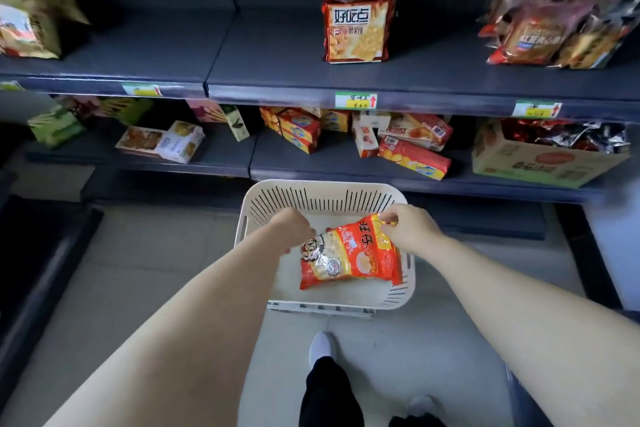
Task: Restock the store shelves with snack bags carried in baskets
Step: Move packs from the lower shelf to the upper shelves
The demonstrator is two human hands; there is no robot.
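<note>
one red snack bag (349, 253) lay in the white basket (325, 188) on the floor, left hand (294, 229) and right hand (410, 229) each pinching a top corner. it seemed the last to shelve, though the upper shelf (270, 55) stood mostly bare.

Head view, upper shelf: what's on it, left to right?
Gold foil snack bags → upright row of red-and-cream cracker bags → leaning pile of red-brown snack packs.

a red and yellow snack bag (349, 253) lies tilted in a cream slotted basket (325, 199) below dark shelves (277, 55).
</note>
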